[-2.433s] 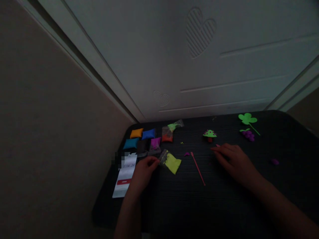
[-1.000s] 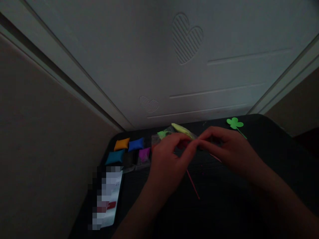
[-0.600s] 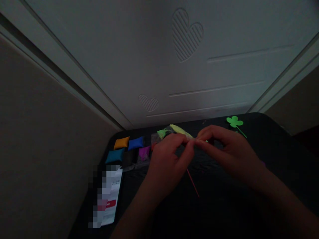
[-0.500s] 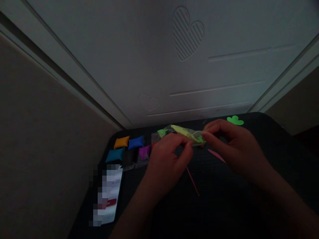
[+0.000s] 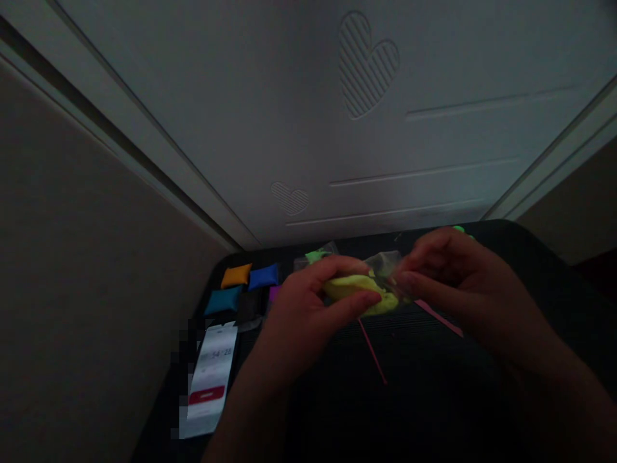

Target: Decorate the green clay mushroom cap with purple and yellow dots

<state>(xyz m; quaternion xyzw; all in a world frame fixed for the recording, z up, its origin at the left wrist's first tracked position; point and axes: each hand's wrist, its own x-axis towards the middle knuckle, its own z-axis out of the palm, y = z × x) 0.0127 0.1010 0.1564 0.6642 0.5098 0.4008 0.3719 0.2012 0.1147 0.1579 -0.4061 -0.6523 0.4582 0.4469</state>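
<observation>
My left hand (image 5: pixel 301 315) is closed around a soft yellow lump of modelling clay (image 5: pixel 351 286), thumb in front and fingers behind. A crumpled clear plastic bag (image 5: pixel 384 261) is at the clay's right end. My right hand (image 5: pixel 465 280) is closed too, pinching the bag's right side between thumb and fingers. Both hands are held above the dark table, close together. Below them lie a thin red stick (image 5: pixel 373 354) and a flat pink tool (image 5: pixel 441 318), the latter partly covered by my right hand. Behind the left hand sits some bright green clay (image 5: pixel 315 256) in clear plastic.
On the left are clay packets: orange (image 5: pixel 236 276), blue (image 5: pixel 263 277), teal (image 5: pixel 223 300), black (image 5: pixel 249 308) and a mostly covered purple one (image 5: pixel 274 293). A lit phone (image 5: pixel 212 370) lies nearer. A green shape (image 5: pixel 459 229) peeks out behind my right hand. A white panel (image 5: pixel 231 116) rises behind the table.
The yellow clay and bag have come nearer and lower. My left hand now wraps the clay rather than the bag's edge. My right hand has shifted slightly right, covering most of the green shape.
</observation>
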